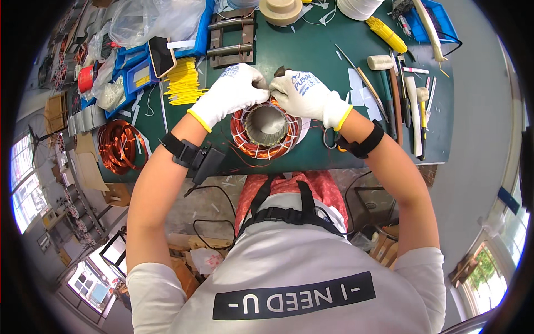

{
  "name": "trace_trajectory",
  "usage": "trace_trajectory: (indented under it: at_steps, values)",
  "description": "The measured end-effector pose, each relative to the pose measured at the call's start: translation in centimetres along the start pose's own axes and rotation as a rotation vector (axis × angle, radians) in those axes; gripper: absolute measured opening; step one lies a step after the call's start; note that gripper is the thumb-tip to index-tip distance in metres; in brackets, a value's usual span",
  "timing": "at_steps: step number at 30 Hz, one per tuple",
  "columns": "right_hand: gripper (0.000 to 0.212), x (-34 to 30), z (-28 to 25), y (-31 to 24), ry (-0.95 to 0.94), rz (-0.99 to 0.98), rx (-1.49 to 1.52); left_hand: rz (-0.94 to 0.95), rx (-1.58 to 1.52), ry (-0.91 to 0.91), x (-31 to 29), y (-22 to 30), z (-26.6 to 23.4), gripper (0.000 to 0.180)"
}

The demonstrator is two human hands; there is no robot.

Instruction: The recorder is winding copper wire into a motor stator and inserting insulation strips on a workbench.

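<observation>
A motor stator (282,143) with copper windings round a hollow metal core sits near the table's front edge. White lacing crosses its windings at intervals. At the stator's far rim my left hand (236,92), in a white glove with a yellow cuff, has its fingers pinched together. Close beside it my right hand (305,96), gloved alike, is also closed, fingertips bent toward the same spot on the windings. What lies between the fingers is too small and too covered to make out. A dark tip shows behind my right hand.
Yellow strips (183,82) and a phone (162,57) are left of my hands, near blue bins (133,80). A coil of copper wire (119,146) lies at the left edge. Mallets (380,62) and other hand tools lie right; scissors (329,139) sit near my right forearm.
</observation>
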State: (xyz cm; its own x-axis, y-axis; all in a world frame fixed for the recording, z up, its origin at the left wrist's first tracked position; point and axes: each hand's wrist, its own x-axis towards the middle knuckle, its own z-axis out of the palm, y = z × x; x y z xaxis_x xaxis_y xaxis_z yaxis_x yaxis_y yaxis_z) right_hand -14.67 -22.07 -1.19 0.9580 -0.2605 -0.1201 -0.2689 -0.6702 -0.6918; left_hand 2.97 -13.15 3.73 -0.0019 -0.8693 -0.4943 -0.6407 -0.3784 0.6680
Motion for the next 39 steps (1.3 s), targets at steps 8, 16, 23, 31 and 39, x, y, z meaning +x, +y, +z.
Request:
trace_trajectory:
  at_steps: [8, 16, 23, 31, 39]
  values:
    - [0.020, -0.8, 0.5, 2.1, 0.132, -0.117, 0.194, 0.011, 0.044, 0.090, -0.2, -0.4, 0.6, 0.030]
    - [0.028, -12.1, 0.2, 19.0, 0.328, 0.865, -0.387, 0.164, 0.104, 0.122, -1.0, -1.0, 1.4, 0.030]
    - [0.028, -12.1, 0.6, 19.2, 0.205, 1.022, -0.416, 0.142, 0.028, 0.326, -2.0, -2.8, 4.2, 0.024]
    - [0.023, -11.4, -4.9, 13.0, 0.728, 0.578, 0.185, 0.059, -0.234, 0.315, -2.2, -3.3, 5.4, 0.021]
    - [0.022, -11.9, 2.1, 3.2, 0.524, 0.335, 1.789, 0.129, -0.236, 0.311, -1.2, -2.8, 5.3, 0.024]
